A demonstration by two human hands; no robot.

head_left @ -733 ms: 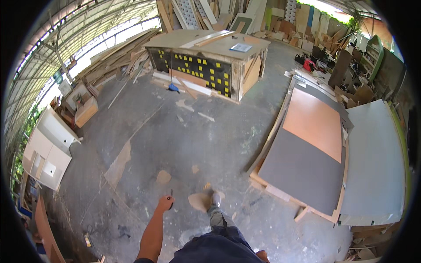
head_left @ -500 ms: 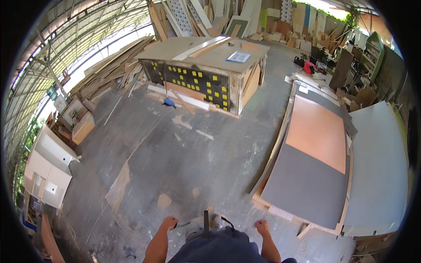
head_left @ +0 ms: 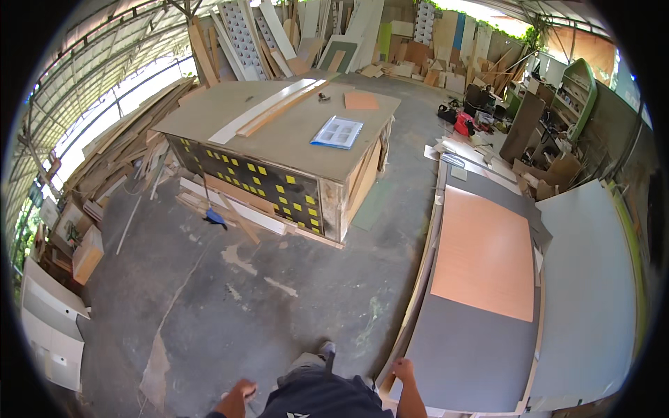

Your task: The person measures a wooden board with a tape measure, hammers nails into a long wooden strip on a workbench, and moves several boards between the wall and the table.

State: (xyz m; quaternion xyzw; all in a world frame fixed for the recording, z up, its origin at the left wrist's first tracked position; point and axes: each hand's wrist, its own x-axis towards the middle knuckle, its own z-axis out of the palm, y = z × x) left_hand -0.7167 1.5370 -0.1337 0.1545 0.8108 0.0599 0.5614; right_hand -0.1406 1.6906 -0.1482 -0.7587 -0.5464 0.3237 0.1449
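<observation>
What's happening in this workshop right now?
A person is on foot on the concrete floor of a wood workshop, both hands down at their sides. The left hand looks empty; the right hand hangs right by the edge of a stack of flat panels, grey with an orange one on top. Ahead stands a large workbench with planks and a booklet.
</observation>
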